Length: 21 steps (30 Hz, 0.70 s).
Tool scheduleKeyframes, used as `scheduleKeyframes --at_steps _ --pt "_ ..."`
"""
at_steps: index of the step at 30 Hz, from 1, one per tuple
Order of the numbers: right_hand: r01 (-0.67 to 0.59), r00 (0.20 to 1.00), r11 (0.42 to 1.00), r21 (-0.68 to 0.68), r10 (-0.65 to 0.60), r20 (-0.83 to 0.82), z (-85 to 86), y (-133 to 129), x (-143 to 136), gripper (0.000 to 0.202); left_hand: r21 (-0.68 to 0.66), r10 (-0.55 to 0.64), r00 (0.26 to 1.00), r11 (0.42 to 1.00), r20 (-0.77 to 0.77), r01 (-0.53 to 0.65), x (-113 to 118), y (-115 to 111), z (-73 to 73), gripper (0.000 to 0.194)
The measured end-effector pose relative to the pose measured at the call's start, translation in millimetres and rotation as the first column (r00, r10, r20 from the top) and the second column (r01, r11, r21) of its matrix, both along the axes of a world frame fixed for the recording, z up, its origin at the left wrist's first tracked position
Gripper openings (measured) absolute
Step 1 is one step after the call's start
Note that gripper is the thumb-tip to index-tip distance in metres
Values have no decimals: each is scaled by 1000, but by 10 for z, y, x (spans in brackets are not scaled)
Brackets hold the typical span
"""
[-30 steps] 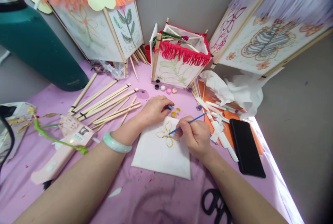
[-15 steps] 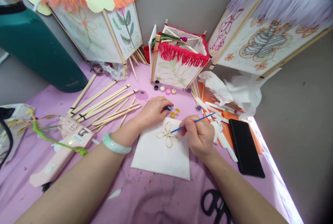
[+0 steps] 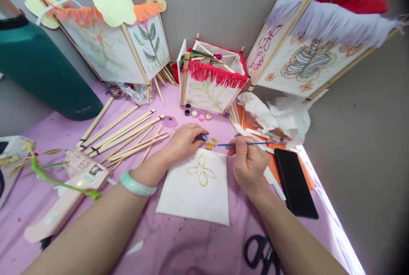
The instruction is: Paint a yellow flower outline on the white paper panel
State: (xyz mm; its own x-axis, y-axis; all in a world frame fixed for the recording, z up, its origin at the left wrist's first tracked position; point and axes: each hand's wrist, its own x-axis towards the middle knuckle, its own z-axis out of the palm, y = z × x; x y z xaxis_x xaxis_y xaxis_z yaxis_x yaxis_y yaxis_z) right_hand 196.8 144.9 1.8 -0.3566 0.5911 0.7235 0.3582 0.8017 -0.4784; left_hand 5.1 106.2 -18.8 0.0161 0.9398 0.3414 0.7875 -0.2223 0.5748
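My right hand [image 3: 251, 162] grips a thin blue paintbrush [image 3: 246, 143], its tip pointing left beside a small yellow paint pot [image 3: 208, 145]. Between the fingertips of my left hand [image 3: 185, 141] is a small blue paint pot [image 3: 203, 137], partly hidden by the fingers. Beneath that hand's wrist edge lies a white square sheet [image 3: 194, 200], flat on the cloth. It bears a yellow outline of a four-petalled flower [image 3: 201, 170]. Another yellow spot [image 3: 214, 140], perhaps the pot's lid, shows right by the yellow pot.
Wooden sticks [image 3: 124, 138] and a pink glue gun [image 3: 68, 194] lie left, near a green bottle [image 3: 54, 70]. Behind stands a red-fringed paper lantern [image 3: 207, 94], with several small paint pots [image 3: 201, 117] before it. At right are a black phone [image 3: 297, 183] and scissors [image 3: 262, 253].
My right hand has lifted the brush tip off the flower drawing and brought it up to the yellow paint. The brush now lies nearly level. My left hand stays at the blue pot.
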Motion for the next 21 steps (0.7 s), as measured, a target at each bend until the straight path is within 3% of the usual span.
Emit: scheduleKeyframes --at_steps 5,12,15,18,21 --pt "-26 990 1000 13 24 140 5 -16 -43 23 69 -41 998 997 -53 45 26 -20 48 16" --pt "-24 995 996 -87 32 90 -14 -3 -51 24 28 -20 997 999 -73 23 29 -13 49 14" --pt "-4 1000 995 -103 3 -12 3 -19 -20 24 -1 -8 997 1000 -72 8 20 -9 38 16" --pt "-93 989 972 -217 65 -133 54 -85 2 28 -9 -6 997 1000 -78 5 13 -7 27 18" --pt "-212 973 927 -309 172 -152 105 -177 -14 32 -9 -3 997 1000 -83 2 9 -4 17 19"
